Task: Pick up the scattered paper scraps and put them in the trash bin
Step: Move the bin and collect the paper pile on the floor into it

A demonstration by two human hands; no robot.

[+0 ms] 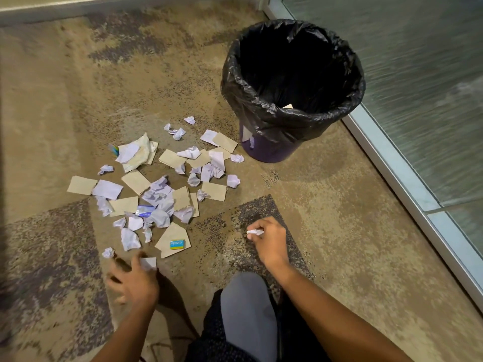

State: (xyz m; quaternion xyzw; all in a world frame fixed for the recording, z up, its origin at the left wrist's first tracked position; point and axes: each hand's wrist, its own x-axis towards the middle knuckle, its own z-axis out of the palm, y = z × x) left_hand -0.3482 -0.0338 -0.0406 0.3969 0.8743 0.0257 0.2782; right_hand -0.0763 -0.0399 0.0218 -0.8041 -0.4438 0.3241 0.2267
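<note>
Across the mottled tan and purple carpet, toward its far right edge by the glass wall, stands a round purple trash bin lined with a black plastic bag. Torn white and brown paper scraps litter the middle. Near the front edge, the right hand, arm extended, pinches a small crumpled white scrap; the blurred left hand, fingers spread, touches a white piece.

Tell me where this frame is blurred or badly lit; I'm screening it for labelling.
Head view: left hand motion-smeared, right hand and paper scraps fairly sharp; trash bin interior nearly black; wide-angle lens bends the window frame; warm, dim light.
</note>
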